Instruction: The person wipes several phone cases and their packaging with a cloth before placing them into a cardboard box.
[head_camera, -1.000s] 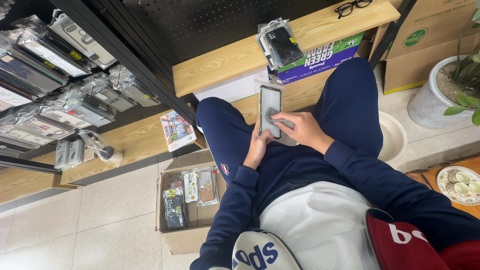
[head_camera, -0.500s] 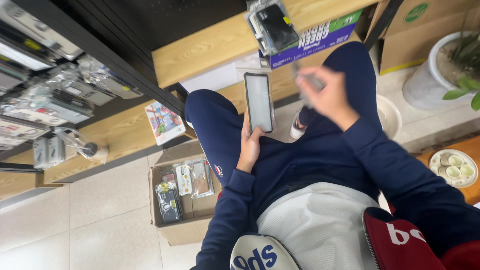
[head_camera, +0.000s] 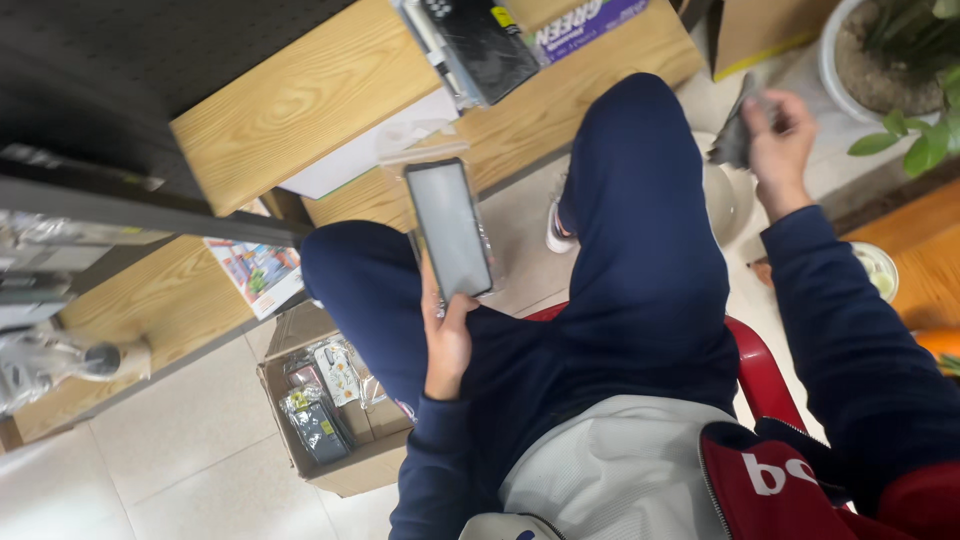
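Note:
My left hand (head_camera: 447, 335) holds a black phone (head_camera: 449, 230) upright by its lower end, dark screen facing me, with a clear plastic sleeve behind it. My right hand (head_camera: 775, 140) is stretched out to the right, above a white bowl (head_camera: 722, 195) on the floor, pinching a small dark grey cloth (head_camera: 733, 135). I sit on a red chair (head_camera: 762, 370) in dark blue trousers and a dark blue sleeved top, knees apart.
An open cardboard box (head_camera: 335, 420) of packaged accessories stands on the tiled floor between my legs. Wooden shelves (head_camera: 300, 100) ahead carry packaged phone cases (head_camera: 480, 45) and a purple box. A potted plant (head_camera: 900, 60) stands at the right.
My right hand has left the phone's screen and swung out to the right with the cloth. The left hand keeps the phone, now raised and more upright. The camera has moved closer.

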